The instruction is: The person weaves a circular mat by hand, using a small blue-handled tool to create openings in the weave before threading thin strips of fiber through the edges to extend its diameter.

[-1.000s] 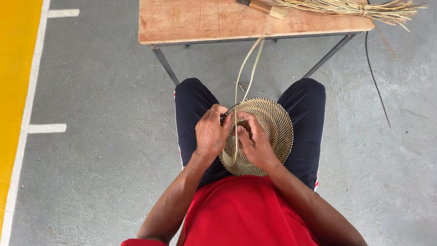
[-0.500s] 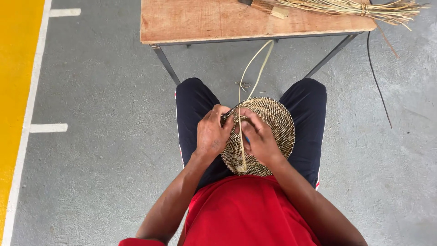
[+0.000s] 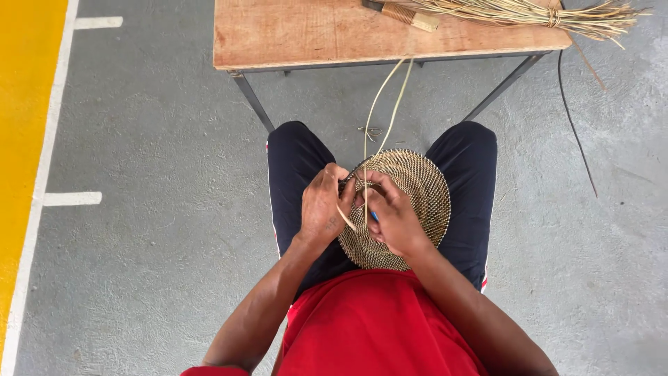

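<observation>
Centre frame: round woven mat (image 3: pixel 410 202) on lap, left hand (image 3: pixel 321 209) and right hand (image 3: pixel 395 217) both pinching its edge and pale strands (image 3: pixel 381 111). Top: wooden counter (image 3: pixel 313 31), reed bundle (image 3: pixel 529 12).

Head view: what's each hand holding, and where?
Both the left hand and right hand grip the round woven straw disc at its left rim, beside the pale loose strand.
</observation>
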